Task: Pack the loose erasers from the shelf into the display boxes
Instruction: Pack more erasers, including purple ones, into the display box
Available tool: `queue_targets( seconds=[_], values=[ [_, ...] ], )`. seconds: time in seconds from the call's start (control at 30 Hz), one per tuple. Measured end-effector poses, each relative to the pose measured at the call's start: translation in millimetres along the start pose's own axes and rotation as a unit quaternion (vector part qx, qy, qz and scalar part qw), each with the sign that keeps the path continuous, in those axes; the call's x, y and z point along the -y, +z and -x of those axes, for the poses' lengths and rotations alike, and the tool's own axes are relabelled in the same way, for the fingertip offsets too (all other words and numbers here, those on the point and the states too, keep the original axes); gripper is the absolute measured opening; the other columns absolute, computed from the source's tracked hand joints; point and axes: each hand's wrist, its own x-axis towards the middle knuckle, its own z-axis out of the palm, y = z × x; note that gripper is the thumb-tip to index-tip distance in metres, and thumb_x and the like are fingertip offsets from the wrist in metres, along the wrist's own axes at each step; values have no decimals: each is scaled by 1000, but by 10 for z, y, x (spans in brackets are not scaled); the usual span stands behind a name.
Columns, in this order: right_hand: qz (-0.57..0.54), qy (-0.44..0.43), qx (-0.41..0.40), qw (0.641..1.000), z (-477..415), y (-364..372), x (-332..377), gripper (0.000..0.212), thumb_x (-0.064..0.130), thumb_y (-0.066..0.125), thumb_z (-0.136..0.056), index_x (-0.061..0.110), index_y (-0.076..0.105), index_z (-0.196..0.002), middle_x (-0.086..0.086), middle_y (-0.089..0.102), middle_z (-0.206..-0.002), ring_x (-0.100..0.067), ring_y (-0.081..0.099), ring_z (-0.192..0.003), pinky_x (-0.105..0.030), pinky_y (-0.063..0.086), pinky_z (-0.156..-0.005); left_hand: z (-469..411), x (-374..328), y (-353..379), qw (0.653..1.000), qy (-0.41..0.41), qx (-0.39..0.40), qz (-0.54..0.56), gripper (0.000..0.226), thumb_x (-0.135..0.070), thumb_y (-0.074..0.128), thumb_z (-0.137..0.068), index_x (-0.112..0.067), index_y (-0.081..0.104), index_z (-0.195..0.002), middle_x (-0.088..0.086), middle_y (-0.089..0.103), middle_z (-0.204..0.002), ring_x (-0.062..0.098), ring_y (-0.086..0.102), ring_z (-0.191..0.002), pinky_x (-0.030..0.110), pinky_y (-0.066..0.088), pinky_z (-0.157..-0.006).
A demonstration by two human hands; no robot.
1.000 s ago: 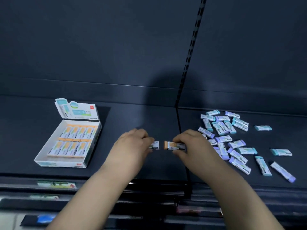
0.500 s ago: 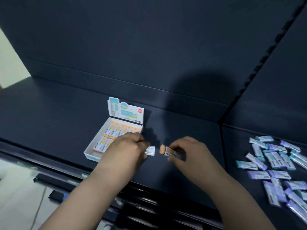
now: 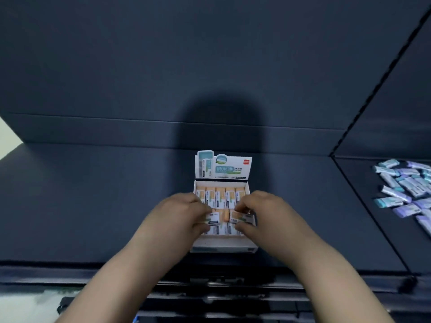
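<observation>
A white display box with an upright printed lid stands on the dark shelf, with rows of orange-sleeved erasers inside. Both my hands hover over its near half. My left hand pinches one orange eraser by its white sleeve. My right hand pinches a second orange eraser. The two erasers sit end to end just above the packed row. A pile of loose blue and purple erasers lies on the shelf to the right.
The dark shelf has a vertical back panel and a divider seam between the box and the loose pile. Its front edge runs below the box, with lower racks underneath.
The view swung left, so the box now sits in the centre. Both hands carried their erasers from the bare shelf to over the box.
</observation>
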Motion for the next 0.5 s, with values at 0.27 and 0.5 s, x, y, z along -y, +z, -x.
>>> queue_targets(
  seconds=[0.27, 0.5],
  values=[
    [93, 60, 48, 993, 76, 92, 34, 28, 28, 62, -83, 30, 60, -111, 9, 56, -112, -15, 47, -109, -25, 40, -87, -114, -48, 125, 986, 28, 134, -100, 22, -34, 55, -90, -21, 60, -107, -4, 57, -104, 17, 52, -100, 31, 46, -82],
    [117, 103, 124, 980, -29, 79, 70, 25, 27, 64, -83, 28, 63, -108, 1, 57, -112, -20, 55, -101, -30, 49, -83, -154, -149, 103, 956, 45, 199, -212, 8, -13, 55, -86, -20, 54, -85, -2, 55, -88, 21, 50, -79, 30, 38, -67]
  ],
)
